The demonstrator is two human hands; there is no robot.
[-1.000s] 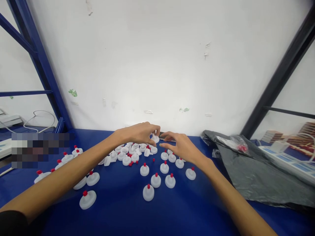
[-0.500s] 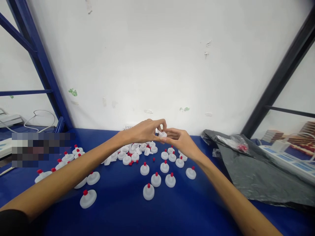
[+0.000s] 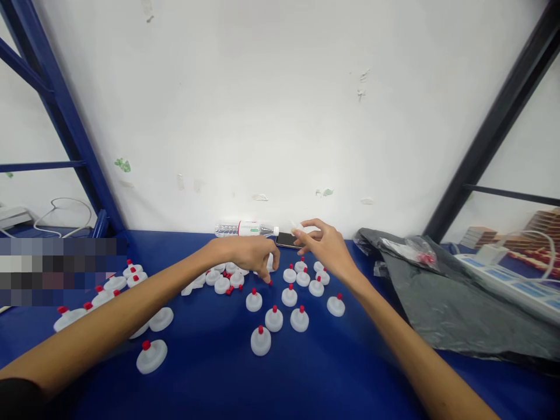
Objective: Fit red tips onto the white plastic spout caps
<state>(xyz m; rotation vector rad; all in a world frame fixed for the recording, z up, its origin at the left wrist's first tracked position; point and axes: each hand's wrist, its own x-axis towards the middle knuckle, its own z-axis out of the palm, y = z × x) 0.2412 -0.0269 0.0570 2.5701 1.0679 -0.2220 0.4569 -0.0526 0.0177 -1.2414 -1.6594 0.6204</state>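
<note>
In my right hand (image 3: 326, 242), a white plastic spout cap (image 3: 296, 226) is pinched between thumb and fingertips, its thin nozzle pointing up and left. My left hand (image 3: 254, 255) reaches down to the blue table with its fingers bent and apart. One of its fingertips is at a small red tip cap (image 3: 270, 283) lying on the table. Behind this hand, partly hidden, is a pile of white spout caps (image 3: 222, 284) with loose red tip caps (image 3: 229, 290) among them. Several white spout caps with red tips (image 3: 273, 319) stand upright in front of my hands.
More red-tipped spout caps (image 3: 151, 356) stand on the left, some behind my forearm. A clear bottle (image 3: 247, 228) lies along the wall beside a dark phone (image 3: 286, 240). Grey plastic bags (image 3: 459, 309) and a white power strip (image 3: 516, 286) lie on the right.
My hands have parted. The left one has come down and left to the loose red tip cap; the right one keeps the white spout cap raised. The bottle and phone now show.
</note>
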